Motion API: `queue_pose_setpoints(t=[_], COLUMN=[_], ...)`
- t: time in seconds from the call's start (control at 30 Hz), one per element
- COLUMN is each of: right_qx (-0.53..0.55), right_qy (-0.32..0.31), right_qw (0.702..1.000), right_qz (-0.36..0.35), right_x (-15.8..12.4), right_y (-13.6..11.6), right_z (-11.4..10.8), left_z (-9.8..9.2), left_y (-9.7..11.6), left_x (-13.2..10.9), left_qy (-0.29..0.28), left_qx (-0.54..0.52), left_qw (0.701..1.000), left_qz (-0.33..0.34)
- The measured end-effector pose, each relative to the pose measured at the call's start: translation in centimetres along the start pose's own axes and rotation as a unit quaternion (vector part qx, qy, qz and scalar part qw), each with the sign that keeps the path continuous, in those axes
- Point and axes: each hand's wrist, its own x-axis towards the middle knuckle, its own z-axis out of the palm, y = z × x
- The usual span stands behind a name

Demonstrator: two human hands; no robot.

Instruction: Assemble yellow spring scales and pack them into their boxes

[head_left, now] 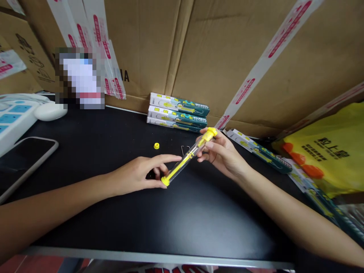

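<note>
A clear tubular spring scale with yellow ends slants above the black table, its upper end to the right. My right hand is closed around the upper part, near the yellow top piece. At the lower yellow end, my left hand has its thumb by the cap and its index finger along the tube, lightly gripping it. A small yellow ring-shaped cap lies on the table beyond my left hand. Thin bent metal hooks lie just behind the tube, partly hidden by it.
Printed spring scale boxes are stacked at the back, with more boxes along the right. A yellow bag stands at right. On the left are a phone, a power strip and a white mouse. Cardboard walls the back.
</note>
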Motion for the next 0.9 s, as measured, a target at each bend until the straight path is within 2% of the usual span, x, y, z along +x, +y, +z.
queue_pose_setpoints(t=[0.13,0.23,0.9], right_qx=[-0.032,-0.058,-0.066], right_qy=[-0.008,-0.011,-0.025], right_qw=[0.999,0.998,0.997], right_qz=[-0.017,-0.034,-0.032], right_x=[-0.37,-0.49,0.0], right_y=[-0.03,-0.07,-0.13], right_z=[0.3,0.31,-0.24], left_z=[0.1,0.18,0.31], left_y=[0.14,0.2,0.36], left_x=[-0.22,-0.2,-0.2], left_qy=[-0.041,-0.06,-0.064], left_qx=[0.08,0.11,0.098], left_qw=[0.993,0.986,0.985], left_qz=[0.08,0.11,0.125])
